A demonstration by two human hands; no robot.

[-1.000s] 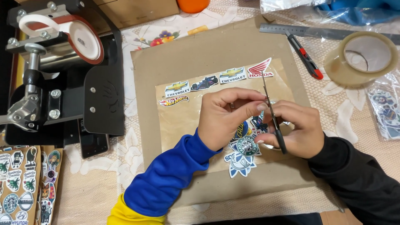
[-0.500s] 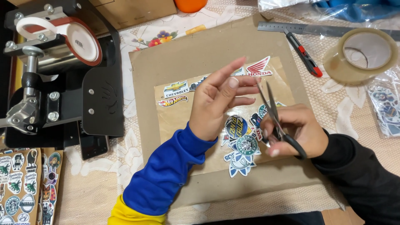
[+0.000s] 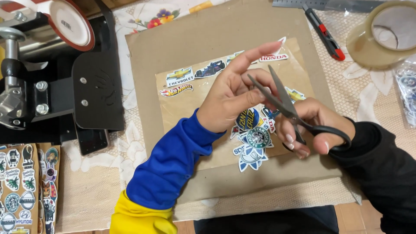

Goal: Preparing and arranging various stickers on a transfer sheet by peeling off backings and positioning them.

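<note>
Working above a clutch of cut-out stickers (image 3: 253, 138) on the brown sheet (image 3: 186, 108), the right hand (image 3: 312, 128) grips black scissors (image 3: 294, 115) with fingers through the loops, blades parted in a narrow V that points up and left. The left hand (image 3: 236, 102) hovers just beside the blades, forefinger stretched out, thumb and middle finger pinched close together near the blade tips; whether they pinch a scrap of sticker film I cannot tell, as nothing shows clearly between them. To cut cleanly here, it seems best to keep the left fingertips clear of the blade line, feed the piece deep toward the pivot instead of snipping with the tips, and turn the piece, not the scissors, around curves. The pile beneath lies partly overlapped, round and star-shaped pieces touching one another, so a dropped offcut could get lost among them. Farther up the sheet a row of car-themed stickers (image 3: 197, 76) sits well apart from the hands. The sheet rests on a cardboard mat (image 3: 208, 30). Beyond, at upper right, lie a red-and-black knife (image 3: 325, 37) and a tape roll (image 3: 383, 34); at left stands a black press (image 3: 47, 78), with sticker sheets (image 3: 24, 186) below it.
</note>
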